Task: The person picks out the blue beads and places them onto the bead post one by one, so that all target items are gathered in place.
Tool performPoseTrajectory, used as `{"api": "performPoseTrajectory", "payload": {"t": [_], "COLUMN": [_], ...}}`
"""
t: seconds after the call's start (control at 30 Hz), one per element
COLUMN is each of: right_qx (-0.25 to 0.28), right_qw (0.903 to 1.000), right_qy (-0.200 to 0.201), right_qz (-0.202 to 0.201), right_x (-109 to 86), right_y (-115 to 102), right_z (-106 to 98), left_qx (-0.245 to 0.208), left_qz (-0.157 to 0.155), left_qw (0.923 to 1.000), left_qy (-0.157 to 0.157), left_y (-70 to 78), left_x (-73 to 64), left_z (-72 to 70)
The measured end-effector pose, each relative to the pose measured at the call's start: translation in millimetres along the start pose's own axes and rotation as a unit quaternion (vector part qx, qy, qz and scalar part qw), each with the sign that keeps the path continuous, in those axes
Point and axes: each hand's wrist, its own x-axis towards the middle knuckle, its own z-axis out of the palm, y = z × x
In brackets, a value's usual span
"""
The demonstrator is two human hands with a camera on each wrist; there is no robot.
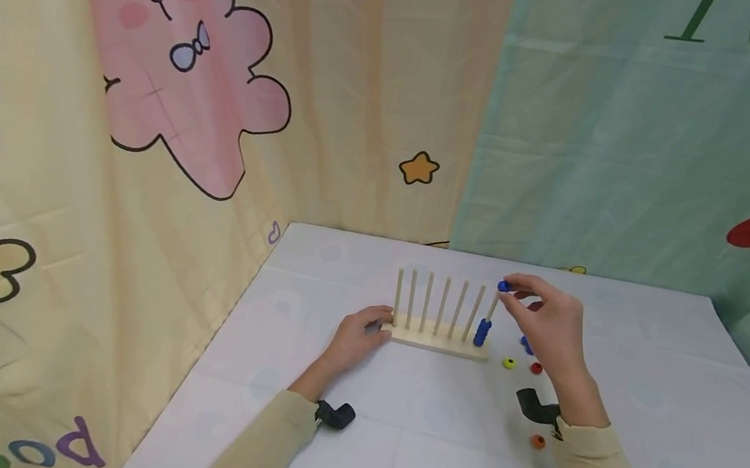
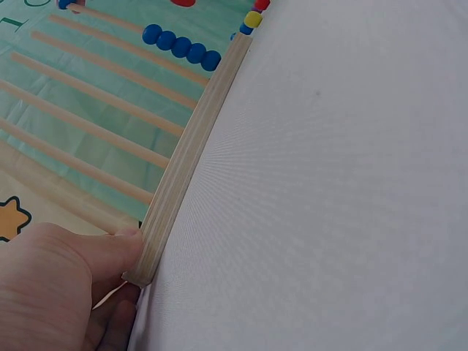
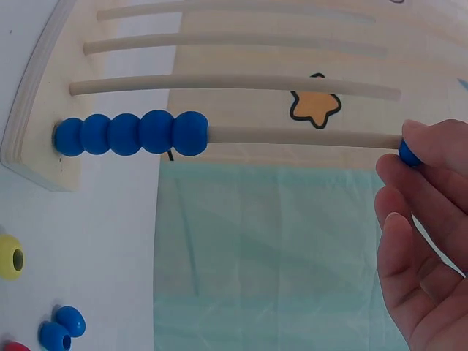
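A wooden peg rack (image 1: 435,341) stands on the table with a row of upright pegs. My left hand (image 1: 359,337) grips the left end of its base, thumb on top in the left wrist view (image 2: 58,281). Over the tip of the rightmost peg (image 3: 292,137), my right hand (image 1: 552,320) pinches a blue bead (image 3: 409,153) between thumb and finger. The bead sits right at the peg's tip, mostly covered by the fingers in the right wrist view. Several blue beads (image 3: 126,134) are stacked at the bottom of this same peg; the other pegs are bare.
Loose beads lie right of the rack: a yellow bead (image 1: 509,363), a red bead (image 1: 537,368) and blue beads (image 3: 55,336). An orange bead (image 1: 537,441) lies nearer, by the right wrist. Printed curtains (image 1: 377,108) hang behind the white-covered table (image 1: 404,443).
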Motion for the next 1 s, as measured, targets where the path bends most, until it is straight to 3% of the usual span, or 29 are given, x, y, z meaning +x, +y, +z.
{"api": "performPoseTrajectory", "payload": {"t": [0.7, 1.0], "right_qx": [0.001, 0.003], "right_qw": [0.9998, 0.9996], "right_qy": [-0.009, -0.007], "right_qz": [0.02, 0.026], "right_x": [1.2, -0.3], "right_y": [0.6, 4.7], "right_z": [5.6, 7.2], "left_qx": [0.005, 0.005], "left_qz": [-0.01, 0.001], "left_qw": [0.9999, 1.0], "left_qy": [-0.003, -0.001], "left_y": [1.9, 2.5], "left_x": [1.6, 1.5], "left_z": [-1.0, -0.5]}}
